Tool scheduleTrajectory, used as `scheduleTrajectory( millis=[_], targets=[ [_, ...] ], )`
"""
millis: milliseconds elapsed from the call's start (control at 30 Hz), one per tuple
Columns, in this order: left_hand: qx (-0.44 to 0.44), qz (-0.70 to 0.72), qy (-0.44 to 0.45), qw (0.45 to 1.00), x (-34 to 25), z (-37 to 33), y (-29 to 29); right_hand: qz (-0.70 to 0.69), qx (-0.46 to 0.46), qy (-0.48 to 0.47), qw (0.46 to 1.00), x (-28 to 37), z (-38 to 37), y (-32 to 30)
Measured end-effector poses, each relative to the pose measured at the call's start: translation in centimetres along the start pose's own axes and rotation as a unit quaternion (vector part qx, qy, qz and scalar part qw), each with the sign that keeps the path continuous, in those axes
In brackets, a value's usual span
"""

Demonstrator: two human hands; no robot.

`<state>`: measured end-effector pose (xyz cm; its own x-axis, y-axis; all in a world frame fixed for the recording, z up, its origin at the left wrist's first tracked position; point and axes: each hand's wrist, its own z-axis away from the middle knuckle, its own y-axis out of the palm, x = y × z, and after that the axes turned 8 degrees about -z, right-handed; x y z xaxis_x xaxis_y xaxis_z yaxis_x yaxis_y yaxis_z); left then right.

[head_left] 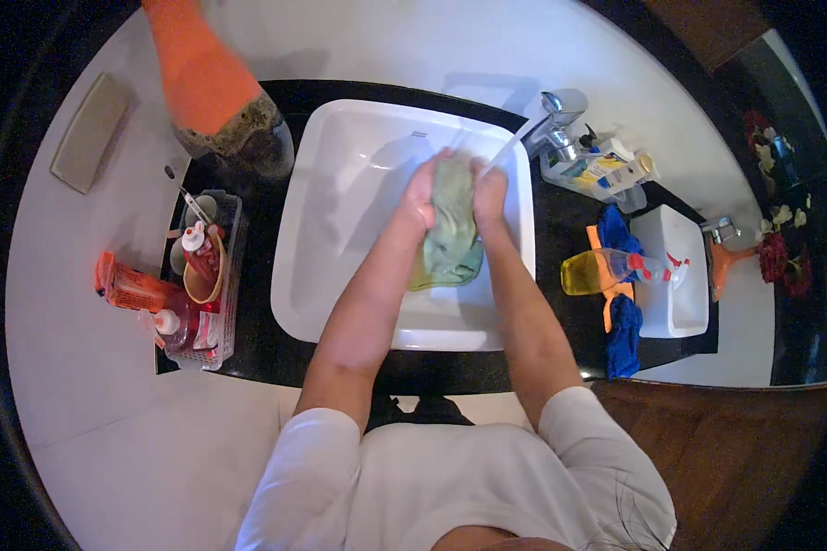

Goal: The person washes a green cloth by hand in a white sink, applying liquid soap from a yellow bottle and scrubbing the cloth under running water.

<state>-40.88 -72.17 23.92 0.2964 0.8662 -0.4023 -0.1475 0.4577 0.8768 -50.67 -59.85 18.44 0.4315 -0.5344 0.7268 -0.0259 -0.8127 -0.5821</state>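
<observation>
Both forearms point(363, 292) converge over the sink point(326, 230). Within its rim, left hand point(419, 196) and right hand point(491, 195) face each other, curled inward.

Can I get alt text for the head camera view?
A person's left hand and right hand hold a green cloth in a white washbasin, water running from a chrome faucet. A toiletries basket sits left, a spray bottle right.

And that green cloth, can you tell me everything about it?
The green cloth is bunched lengthwise, pale green along most of it, teal toward the person with a yellowish edge. It looks like soft fabric; its kind is unclear. The left grip and right grip hold it from either side, over the white washbasin.
</observation>
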Motion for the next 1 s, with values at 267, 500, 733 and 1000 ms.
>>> scheduleTrajectory(
  millis=[267, 500, 733, 1000],
  targets=[
    [-0.083, -0.071, -0.043, 0.993, 1.1, 0.3, -0.1, -0.661, 0.047, 0.365, 0.654, 10.7, 3.4, -2.1],
    [-0.012, 0.097, 0.074, 0.993, 4.4, -3.7, -3.0, 0.003, -0.071, -0.087, 0.994, 10.9, 2.7, -1.2],
    [-0.109, 0.109, 0.058, 0.986, 3.5, -2.4, -4.3, -0.015, 0.014, -0.132, 0.991, 10.8, 7.1, 0.1],
    [-0.078, 0.027, 0.005, 0.997, 4.8, -3.0, -0.9, 0.032, -0.074, -0.014, 0.997, 5.9, 0.2, -1.9]
  ],
)
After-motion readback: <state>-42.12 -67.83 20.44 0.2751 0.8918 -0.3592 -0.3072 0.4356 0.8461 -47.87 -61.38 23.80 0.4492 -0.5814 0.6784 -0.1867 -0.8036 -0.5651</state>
